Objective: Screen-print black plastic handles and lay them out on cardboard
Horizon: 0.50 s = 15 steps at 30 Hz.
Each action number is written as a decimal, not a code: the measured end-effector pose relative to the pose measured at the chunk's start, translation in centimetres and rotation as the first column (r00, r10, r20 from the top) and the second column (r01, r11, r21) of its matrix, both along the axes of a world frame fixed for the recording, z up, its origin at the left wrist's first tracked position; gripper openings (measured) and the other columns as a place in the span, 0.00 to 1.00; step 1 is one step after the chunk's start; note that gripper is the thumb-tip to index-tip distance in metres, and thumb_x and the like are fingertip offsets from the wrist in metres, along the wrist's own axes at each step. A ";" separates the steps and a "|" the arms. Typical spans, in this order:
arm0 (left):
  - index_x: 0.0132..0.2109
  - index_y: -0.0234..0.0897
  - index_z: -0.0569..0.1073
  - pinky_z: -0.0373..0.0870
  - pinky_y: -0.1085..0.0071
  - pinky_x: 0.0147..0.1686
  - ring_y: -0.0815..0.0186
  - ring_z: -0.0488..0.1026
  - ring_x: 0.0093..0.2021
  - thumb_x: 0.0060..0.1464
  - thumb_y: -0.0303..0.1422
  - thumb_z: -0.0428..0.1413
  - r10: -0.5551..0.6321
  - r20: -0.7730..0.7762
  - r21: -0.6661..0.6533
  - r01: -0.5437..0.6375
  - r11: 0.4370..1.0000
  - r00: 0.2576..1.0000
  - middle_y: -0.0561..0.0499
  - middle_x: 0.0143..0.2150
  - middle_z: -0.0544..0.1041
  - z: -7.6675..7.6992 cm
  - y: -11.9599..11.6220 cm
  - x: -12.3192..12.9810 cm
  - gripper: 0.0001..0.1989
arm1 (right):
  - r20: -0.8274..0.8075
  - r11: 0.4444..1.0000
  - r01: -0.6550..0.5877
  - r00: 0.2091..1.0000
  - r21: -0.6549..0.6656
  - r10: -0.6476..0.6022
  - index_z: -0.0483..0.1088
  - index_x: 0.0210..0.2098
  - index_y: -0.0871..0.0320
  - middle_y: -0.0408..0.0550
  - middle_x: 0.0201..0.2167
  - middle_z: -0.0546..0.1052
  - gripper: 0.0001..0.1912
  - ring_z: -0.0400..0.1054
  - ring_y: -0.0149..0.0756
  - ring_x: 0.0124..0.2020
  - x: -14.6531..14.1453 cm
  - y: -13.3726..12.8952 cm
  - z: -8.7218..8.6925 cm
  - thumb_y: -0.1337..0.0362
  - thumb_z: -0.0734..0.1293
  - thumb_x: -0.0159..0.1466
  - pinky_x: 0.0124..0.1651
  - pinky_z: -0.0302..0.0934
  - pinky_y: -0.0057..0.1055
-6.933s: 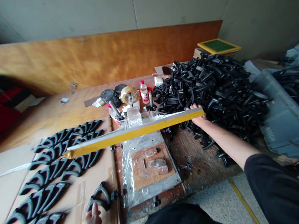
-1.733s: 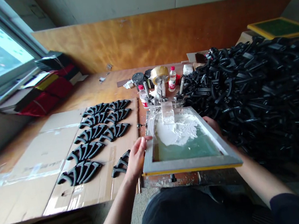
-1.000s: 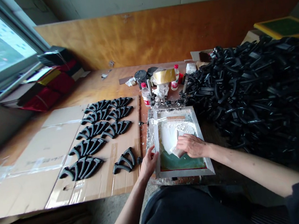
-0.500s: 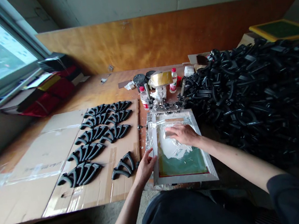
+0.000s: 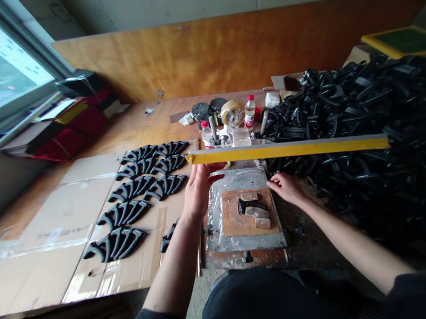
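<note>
The screen-printing frame [image 5: 290, 149] is tilted up and seen edge-on, its long yellow edge facing me. My left hand [image 5: 198, 190] is at its left end from below, fingers on the frame. Beneath is a grey base plate [image 5: 228, 244] with a wooden block [image 5: 231, 220] on it. A black curved handle-like part [image 5: 256, 205] lies in the block between small raised pieces. My right hand [image 5: 288, 187] hovers at the plate's right edge, fingers slightly bent, with nothing visible in them.
Rows of black curved parts [image 5: 124, 213] lie on flat cardboard [image 5: 65, 200] at left. A big heap of black parts [image 5: 347, 105] rises at right. Behind the plate stand bottles [image 5: 249, 112], dark tubs [image 5: 201, 114] and a tape roll [image 5: 232, 114].
The screen frame, flat before, has swung up, baring the plate and black part. My right hand has left the white ink and moved right; my left hand has risen with the frame.
</note>
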State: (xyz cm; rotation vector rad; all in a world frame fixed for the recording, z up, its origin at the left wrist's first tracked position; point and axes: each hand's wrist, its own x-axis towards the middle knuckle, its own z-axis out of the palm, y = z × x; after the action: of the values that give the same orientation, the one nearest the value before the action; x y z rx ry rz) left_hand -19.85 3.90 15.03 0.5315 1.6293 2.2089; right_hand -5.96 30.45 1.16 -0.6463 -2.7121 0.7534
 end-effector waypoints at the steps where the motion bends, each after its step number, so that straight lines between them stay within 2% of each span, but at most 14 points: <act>1: 0.59 0.36 0.65 0.72 0.69 0.40 0.63 0.74 0.44 0.60 0.51 0.48 0.027 0.011 -0.002 -0.027 1.000 1.000 0.45 0.43 0.76 -0.4 0.2 0.1 0.29 | 0.038 0.991 -0.115 0.993 0.066 0.113 0.72 0.33 0.60 0.53 0.35 0.75 0.12 0.67 0.42 0.40 0.1 -2.1 -1.0 0.56 0.68 0.61 0.46 0.62 0.37; 3: 0.58 0.35 0.65 0.72 0.69 0.38 0.63 0.75 0.41 0.59 0.51 0.49 0.072 0.089 -0.055 -0.067 0.996 0.993 0.45 0.42 0.76 -2.1 0.1 1.4 0.29 | 0.136 0.951 -0.258 0.962 0.170 0.237 0.70 0.33 0.60 0.54 0.39 0.74 0.11 0.65 0.43 0.45 -0.1 -5.9 -1.9 0.58 0.69 0.61 0.49 0.60 0.38; 4: 0.57 0.34 0.66 0.72 0.69 0.37 0.62 0.75 0.40 0.57 0.52 0.51 0.043 0.175 -0.115 -0.023 0.993 0.984 0.44 0.41 0.77 -3.3 -0.1 2.6 0.29 | 0.182 0.940 -0.277 0.953 0.197 0.243 0.70 0.33 0.60 0.54 0.38 0.74 0.09 0.65 0.44 0.45 -0.2 -7.4 -1.8 0.60 0.68 0.62 0.49 0.60 0.39; 5: 0.55 0.33 0.68 0.72 0.68 0.36 0.61 0.76 0.39 0.55 0.52 0.53 -0.021 0.289 -0.179 0.076 0.981 0.957 0.42 0.42 0.78 -4.7 -0.4 4.0 0.30 | 0.221 0.940 -0.270 0.949 0.207 0.224 0.69 0.33 0.61 0.54 0.38 0.74 0.08 0.65 0.44 0.45 -0.2 -8.6 -1.4 0.62 0.67 0.64 0.49 0.60 0.39; 6: 0.53 0.32 0.69 0.73 0.67 0.36 0.59 0.76 0.40 0.53 0.53 0.55 -0.106 0.422 -0.232 0.220 0.947 0.900 0.39 0.43 0.78 -6.2 -0.8 5.5 0.31 | 0.247 0.945 -0.253 0.948 0.206 0.200 0.69 0.34 0.61 0.55 0.37 0.74 0.07 0.65 0.44 0.44 -0.2 -9.8 -0.8 0.63 0.66 0.65 0.48 0.60 0.39; 7: 0.53 0.31 0.70 0.73 0.65 0.36 0.56 0.76 0.42 0.52 0.54 0.56 -0.180 0.544 -0.253 0.365 0.896 0.819 0.36 0.46 0.78 -7.6 -1.1 7.0 0.32 | 0.257 0.949 -0.244 0.948 0.198 0.190 0.69 0.35 0.61 0.54 0.36 0.75 0.06 0.65 0.44 0.43 0.0 -10.9 -0.1 0.63 0.65 0.66 0.47 0.60 0.39; 8: 0.54 0.33 0.70 0.74 0.64 0.37 0.54 0.76 0.45 0.51 0.54 0.57 -0.203 0.620 -0.240 0.430 0.870 0.757 0.36 0.50 0.77 -8.9 -1.4 8.5 0.33 | 0.247 0.949 -0.253 0.947 0.188 0.204 0.69 0.36 0.61 0.54 0.35 0.75 0.06 0.65 0.44 0.43 0.3 -12.0 0.6 0.63 0.64 0.66 0.47 0.60 0.39; 10: 0.51 0.35 0.72 0.74 0.61 0.41 0.53 0.75 0.49 0.52 0.56 0.54 -0.172 0.689 -0.186 0.401 0.897 0.705 0.37 0.52 0.76 -11.1 -1.9 10.8 0.31 | 0.188 0.926 -0.328 0.937 0.186 0.294 0.69 0.38 0.61 0.54 0.36 0.74 0.07 0.65 0.45 0.44 1.1 -14.2 1.8 0.63 0.63 0.66 0.47 0.60 0.38; 12: 0.45 0.35 0.73 0.74 0.61 0.42 0.53 0.75 0.49 0.52 0.57 0.53 -0.069 0.707 -0.168 0.262 0.951 0.704 0.40 0.47 0.78 -12.5 -2.3 12.0 0.29 | 0.110 0.875 -0.443 0.896 0.195 0.429 0.69 0.38 0.61 0.53 0.36 0.74 0.07 0.65 0.44 0.43 1.9 -16.0 2.3 0.64 0.62 0.67 0.47 0.60 0.38; 14: 0.43 0.37 0.72 0.74 0.61 0.42 0.54 0.75 0.47 0.48 0.55 0.57 0.037 0.698 -0.209 0.153 0.966 0.716 0.42 0.44 0.78 -13.2 -2.9 12.0 0.26 | 0.031 0.814 -0.552 0.831 0.181 0.556 0.70 0.35 0.60 0.51 0.35 0.75 0.08 0.65 0.41 0.42 2.4 -16.3 2.2 0.64 0.62 0.67 0.48 0.60 0.36; 15: 0.45 0.38 0.72 0.74 0.62 0.41 0.55 0.75 0.46 0.46 0.54 0.59 0.080 0.679 -0.247 0.125 0.961 0.730 0.43 0.44 0.78 -13.4 -3.2 11.7 0.27 | -0.008 0.796 -0.583 0.806 0.160 0.592 0.71 0.33 0.60 0.50 0.34 0.75 0.08 0.65 0.40 0.42 2.4 -15.7 2.1 0.64 0.62 0.67 0.49 0.60 0.35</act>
State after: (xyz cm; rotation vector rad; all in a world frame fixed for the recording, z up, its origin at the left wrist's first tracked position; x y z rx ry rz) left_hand -8.15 0.69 1.66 -0.3296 1.4404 1.7732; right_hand -3.53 14.75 3.21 0.2859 -2.8869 0.6590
